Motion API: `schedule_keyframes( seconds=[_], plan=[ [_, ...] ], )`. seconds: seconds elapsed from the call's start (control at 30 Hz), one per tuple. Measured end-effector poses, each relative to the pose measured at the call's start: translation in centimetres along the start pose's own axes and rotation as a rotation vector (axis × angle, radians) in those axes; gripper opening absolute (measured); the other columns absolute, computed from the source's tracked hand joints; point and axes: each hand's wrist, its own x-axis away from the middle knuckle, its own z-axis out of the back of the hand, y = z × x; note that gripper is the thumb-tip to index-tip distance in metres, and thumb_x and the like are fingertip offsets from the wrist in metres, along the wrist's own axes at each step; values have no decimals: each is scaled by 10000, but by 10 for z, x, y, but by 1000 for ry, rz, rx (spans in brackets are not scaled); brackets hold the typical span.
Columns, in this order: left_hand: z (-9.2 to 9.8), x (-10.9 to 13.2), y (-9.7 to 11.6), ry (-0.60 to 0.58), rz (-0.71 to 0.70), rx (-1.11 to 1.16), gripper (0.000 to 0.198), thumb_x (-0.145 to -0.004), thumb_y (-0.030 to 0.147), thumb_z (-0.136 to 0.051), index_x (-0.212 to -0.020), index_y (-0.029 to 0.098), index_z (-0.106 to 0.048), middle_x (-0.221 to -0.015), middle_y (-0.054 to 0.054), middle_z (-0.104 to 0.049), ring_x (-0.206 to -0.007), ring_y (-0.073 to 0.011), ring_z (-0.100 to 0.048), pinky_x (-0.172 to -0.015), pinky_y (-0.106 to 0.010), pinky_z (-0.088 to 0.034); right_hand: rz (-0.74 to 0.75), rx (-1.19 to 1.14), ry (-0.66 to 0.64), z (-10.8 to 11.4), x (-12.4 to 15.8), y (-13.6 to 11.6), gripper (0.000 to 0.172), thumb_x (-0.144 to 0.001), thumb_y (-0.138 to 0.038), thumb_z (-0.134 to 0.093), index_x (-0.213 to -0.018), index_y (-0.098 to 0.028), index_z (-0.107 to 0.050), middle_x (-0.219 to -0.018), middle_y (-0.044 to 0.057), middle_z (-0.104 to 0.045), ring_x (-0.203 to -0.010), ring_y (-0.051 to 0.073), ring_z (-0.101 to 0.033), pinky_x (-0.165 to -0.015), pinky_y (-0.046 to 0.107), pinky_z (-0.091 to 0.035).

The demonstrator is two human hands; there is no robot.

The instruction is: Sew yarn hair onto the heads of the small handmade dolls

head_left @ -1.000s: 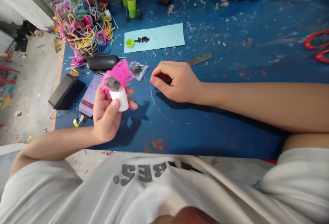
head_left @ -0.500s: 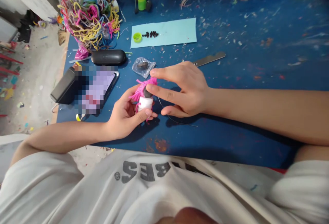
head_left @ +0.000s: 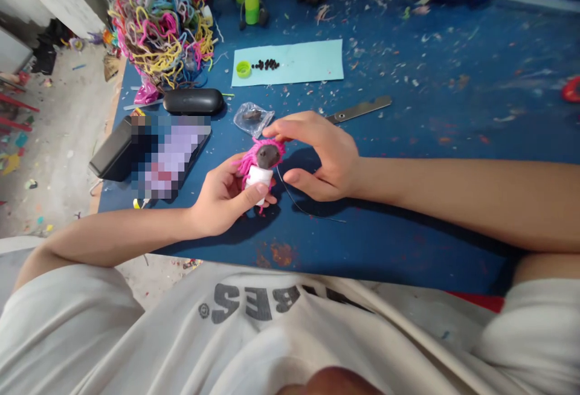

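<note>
A small doll (head_left: 260, 179) with a dark grey head, pink yarn hair and a white body is in my left hand (head_left: 226, 195), the thumb pressed across its front. The curled fingers of my right hand (head_left: 324, 153) reach the pink hair at the top of the head, while its thumb stands apart. Whether those fingertips touch the yarn or rest just beside it, I cannot tell. From near the doll, a thin dark wire or thread (head_left: 296, 206) curves out over the blue table. A clear plastic bag (head_left: 252, 118) with something dark inside lies just beyond.
Beyond my right hand lies a metal blade (head_left: 362, 109). A light blue strip (head_left: 312, 63) bears a green cap (head_left: 243, 69) and several black beads (head_left: 267, 64). Tangled yarn (head_left: 163, 26), a black case (head_left: 193, 101), a phone (head_left: 174, 153) and a black box (head_left: 118, 148) occupy the left.
My right hand's fingers have drawn back from the doll's face to its hair, uncovering the dark head. The doll has turned slightly and stays in my left hand. The view has shifted slightly.
</note>
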Motion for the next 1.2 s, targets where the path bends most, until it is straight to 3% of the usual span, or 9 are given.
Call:
schedule_keyframes(
  seconds=[0.13, 0.43, 0.6, 0.7, 0.83, 0.93, 1.03, 1.13, 1.2],
  plan=[
    [2, -2, -1, -3, 1, -24, 498, -1016, 540, -1052, -1237, 184, -783, -1064, -78, -909, -844, -217, -921, -745, -285, -774, -68, -1, -43, -5, -3, 2, 610, -1200, -670, -608, -1656, -280, -716, -1491, 161, -868, -1307, 377, -861, -1160, 584, -692],
    [7, -12, -9, 124, -120, -79, 534, -904, 589, -1103, -1077, 184, -801, -910, -44, -889, -613, -141, -755, -587, -246, -638, -63, 171, 1, 8, -2, 5, 394, -1116, -647, -735, -1328, -330, -837, -1465, 169, -841, -1316, 381, -762, -1185, 607, -615],
    [7, -14, -10, 328, -337, 26, 451, -939, 594, -1008, -1064, 216, -795, -967, -53, -914, -621, -171, -777, -578, -276, -611, -472, 424, -232, 11, -28, -16, 471, -1121, -697, -702, -1074, -238, -796, -1050, 137, -854, -971, 338, -760, -885, 497, -523],
    [-1, -3, -5, 277, -377, 49, 405, -995, 559, -989, -1108, 217, -803, -979, -48, -907, -636, -174, -805, -617, -287, -653, -681, 554, -416, 2, -47, -30, 457, -1104, -656, -793, -1102, -199, -811, -1172, 146, -899, -1007, 331, -788, -775, 420, -397],
    [-11, 16, 0, 151, -292, 36, 466, -1040, 575, -997, -1233, 220, -764, -1134, -85, -934, -720, -200, -878, -713, -328, -757, -677, 555, -448, 0, -54, -29, 194, -1163, -339, -699, -1076, -201, -804, -1187, 144, -910, -994, 300, -781, -740, 412, -336],
    [-12, 17, -2, 138, -266, 38, 530, -1014, 560, -1043, -1266, 227, -717, -1135, -77, -928, -797, -224, -924, -798, -352, -801, -643, 426, -334, 7, -44, -18, 137, -1105, -238, -691, -977, -214, -733, -1024, 115, -869, -906, 267, -733, -762, 404, -403],
    [-9, 8, -6, 155, -253, 47, 529, -992, 501, -1077, -1217, 223, -687, -1087, -44, -903, -812, -204, -927, -771, -299, -782, -685, 27, -25, 11, -27, -10, 60, -1055, -248, -706, -1016, -240, -662, -907, 59, -801, -815, 229, -731, -774, 376, -551],
    [-7, 1, -9, 177, -213, 68, 552, -974, 476, -1099, -1186, 219, -658, -1065, -14, -881, -771, -159, -902, -738, -249, -755, -795, -494, 204, 6, -14, -13, 291, -1026, -410, -853, -1076, -272, -603, -841, -24, -733, -656, 183, -719, -622, 332, -617],
    [-5, 0, -10, 190, -178, 72, 590, -962, 506, -1106, -1186, 221, -641, -1069, -12, -876, -767, -156, -900, -729, -244, -752, -767, -625, 226, 1, -8, -21, 412, -1010, -499, -946, -1088, -278, -607, -811, -65, -682, -535, 129, -604, -470, 269, -478]
  ],
)
